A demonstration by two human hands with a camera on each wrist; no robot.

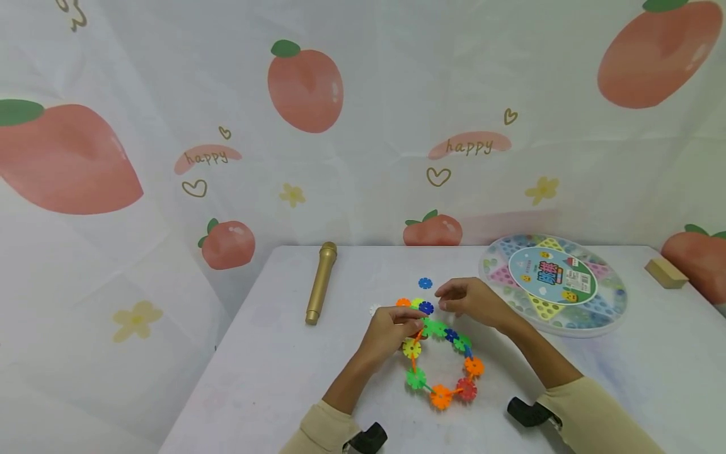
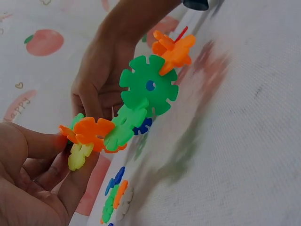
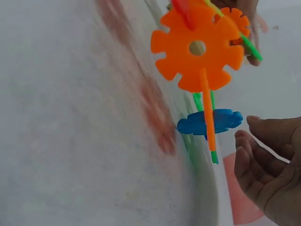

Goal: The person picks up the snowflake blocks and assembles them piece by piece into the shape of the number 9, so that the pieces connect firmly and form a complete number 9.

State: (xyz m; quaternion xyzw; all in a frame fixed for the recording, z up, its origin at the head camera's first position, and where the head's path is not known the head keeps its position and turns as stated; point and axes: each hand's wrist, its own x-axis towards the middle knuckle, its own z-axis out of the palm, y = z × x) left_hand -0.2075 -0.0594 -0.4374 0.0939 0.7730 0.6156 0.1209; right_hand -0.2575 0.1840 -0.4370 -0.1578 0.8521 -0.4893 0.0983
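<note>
A ring of interlocked plastic snowflake discs [image 1: 440,397] in orange, red, green, yellow and blue is held above the white table. My left hand [image 1: 388,331] pinches its upper left part between thumb and fingers; in the left wrist view an orange disc [image 2: 91,131] and a yellow disc [image 2: 80,156] sit at those fingertips. My right hand [image 1: 473,302] hovers just beyond the ring's far side, fingers loosely bent and nothing visible between them. In the right wrist view its fingertips are close to a blue disc [image 3: 211,121], apparently apart from it.
Loose discs lie behind the ring, including a light blue one [image 1: 425,283] and an orange one [image 1: 403,302]. A gold cylinder [image 1: 321,284] is at the back left. At the back right are a round Chinese checkers board [image 1: 604,315] and a wooden block [image 1: 666,273].
</note>
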